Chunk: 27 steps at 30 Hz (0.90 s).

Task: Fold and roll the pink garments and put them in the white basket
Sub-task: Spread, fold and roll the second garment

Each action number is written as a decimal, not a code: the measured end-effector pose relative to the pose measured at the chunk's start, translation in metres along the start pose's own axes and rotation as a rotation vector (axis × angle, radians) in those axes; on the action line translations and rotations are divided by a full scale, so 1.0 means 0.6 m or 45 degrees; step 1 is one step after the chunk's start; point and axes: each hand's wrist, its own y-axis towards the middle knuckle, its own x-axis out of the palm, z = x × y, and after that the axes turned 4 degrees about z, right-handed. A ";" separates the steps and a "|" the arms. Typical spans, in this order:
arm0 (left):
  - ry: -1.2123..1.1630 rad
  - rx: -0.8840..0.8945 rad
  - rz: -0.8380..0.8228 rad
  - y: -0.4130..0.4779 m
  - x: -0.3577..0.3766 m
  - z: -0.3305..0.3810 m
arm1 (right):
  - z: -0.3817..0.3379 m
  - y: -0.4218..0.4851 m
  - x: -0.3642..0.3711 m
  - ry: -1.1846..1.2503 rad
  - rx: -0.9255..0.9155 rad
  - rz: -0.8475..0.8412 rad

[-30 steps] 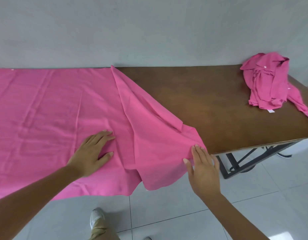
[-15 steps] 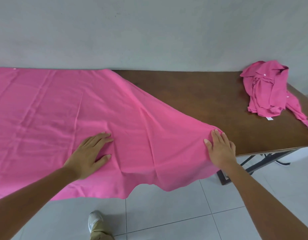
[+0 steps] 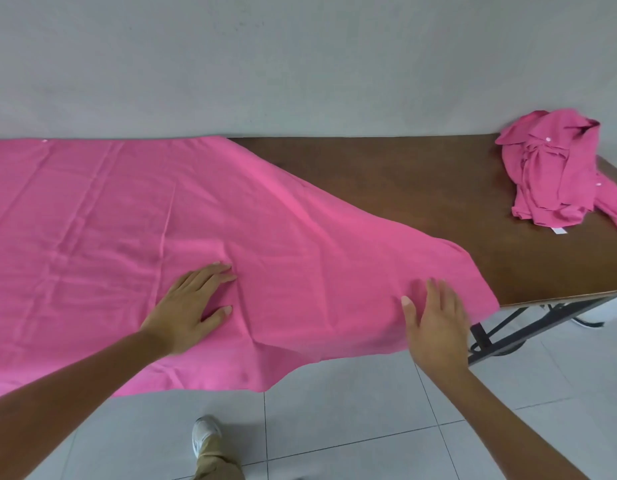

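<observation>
Half table [image 3: 404, 174] bare, left hand [image 3: 189, 306], right hand [image 3: 437, 320] at overhanging pink cloth [image 3: 127, 220]

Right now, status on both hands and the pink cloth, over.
Left hand flat on spread pink cloth. Right hand open at its near right edge. Crumpled pink shirt far right, apart.

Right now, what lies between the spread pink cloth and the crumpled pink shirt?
Nothing: only bare brown tabletop separates cloth and shirt in the head view.
</observation>
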 end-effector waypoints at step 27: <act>-0.071 0.028 0.068 0.085 0.002 0.052 | 0.037 0.080 -0.035 0.031 -0.030 -0.026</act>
